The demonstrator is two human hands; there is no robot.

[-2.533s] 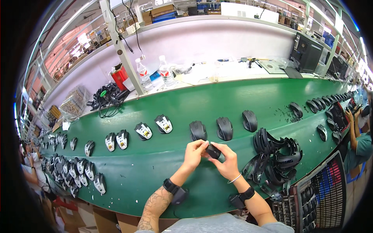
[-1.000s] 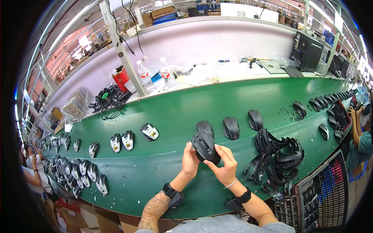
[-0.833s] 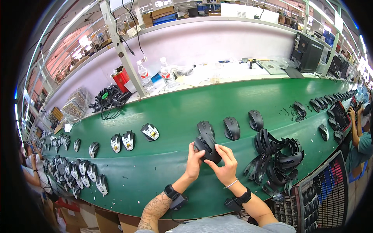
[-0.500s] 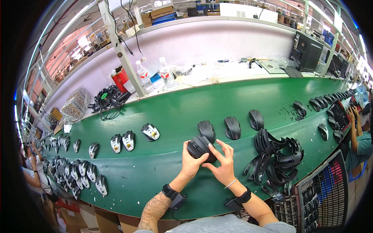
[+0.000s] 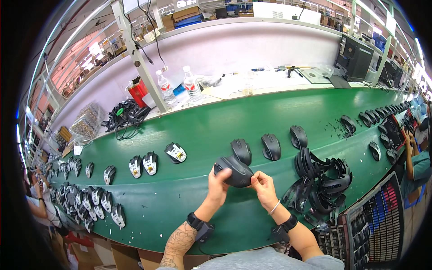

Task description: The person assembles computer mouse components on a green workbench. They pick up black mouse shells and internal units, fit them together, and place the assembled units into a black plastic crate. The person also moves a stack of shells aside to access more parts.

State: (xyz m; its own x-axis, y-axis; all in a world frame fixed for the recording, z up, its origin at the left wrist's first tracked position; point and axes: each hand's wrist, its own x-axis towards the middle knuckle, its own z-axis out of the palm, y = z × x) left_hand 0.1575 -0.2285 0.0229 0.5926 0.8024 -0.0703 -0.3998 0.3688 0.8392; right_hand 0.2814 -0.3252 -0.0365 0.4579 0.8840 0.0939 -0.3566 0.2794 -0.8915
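A black computer mouse (image 5: 235, 173) is held up over the green bench. My left hand (image 5: 218, 188) grips its left end, with the thumb lying across the top shell. At its right end, my right hand (image 5: 265, 192) pinches the edge with closed fingertips. The underside of the mouse and some left fingers are hidden. Just behind it sits another black mouse (image 5: 241, 152). Two more, a mouse (image 5: 271, 147) and a farther mouse (image 5: 298, 137), stand to the right.
Curved black shell parts (image 5: 321, 180) are piled right of my hands. Opened mice (image 5: 175, 153) with pale insides lie leftward, with a heap of mouse parts (image 5: 85, 198) at far left. A crate (image 5: 382, 216) stands lower right. A co-worker's hands (image 5: 408, 139) are at far right.
The mouse has turned so its top shows more and one end points right. My right hand has shifted from over its top to its right edge; my left thumb now rests on top.
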